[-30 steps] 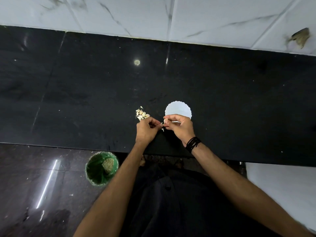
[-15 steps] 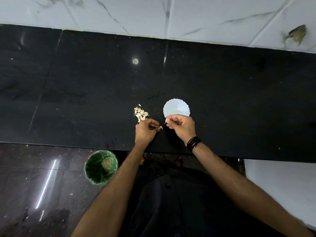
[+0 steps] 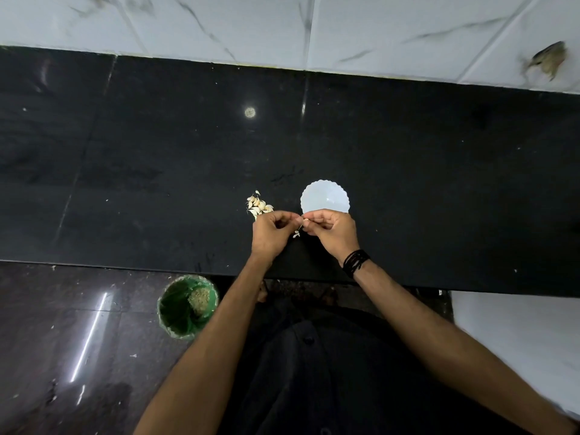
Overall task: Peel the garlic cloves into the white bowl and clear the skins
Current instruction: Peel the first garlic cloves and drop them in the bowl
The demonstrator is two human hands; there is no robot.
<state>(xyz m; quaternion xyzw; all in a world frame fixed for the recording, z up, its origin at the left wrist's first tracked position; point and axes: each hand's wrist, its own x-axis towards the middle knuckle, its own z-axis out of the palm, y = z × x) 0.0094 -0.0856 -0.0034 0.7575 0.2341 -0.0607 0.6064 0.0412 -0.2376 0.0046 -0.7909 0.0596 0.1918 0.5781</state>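
A small white bowl (image 3: 324, 196) with a scalloped rim sits on the black counter (image 3: 408, 171). A pile of several unpeeled garlic cloves (image 3: 258, 205) lies to its left. Just in front of both, my left hand (image 3: 271, 232) and my right hand (image 3: 332, 232) meet with curled fingers. My right hand pinches a garlic clove (image 3: 305, 220), mostly hidden by the fingertips. My left hand's fingertips are at the clove; what they hold is hidden. A bit of skin (image 3: 296, 234) lies or hangs below the fingers.
A green bin (image 3: 187, 306) with scraps inside stands on the dark floor below the counter's front edge, to my left. White marble tiles (image 3: 282, 29) back the counter. A white surface (image 3: 518, 334) shows at the lower right.
Both hands stay at the clove with small finger movements. The view has shifted slightly.
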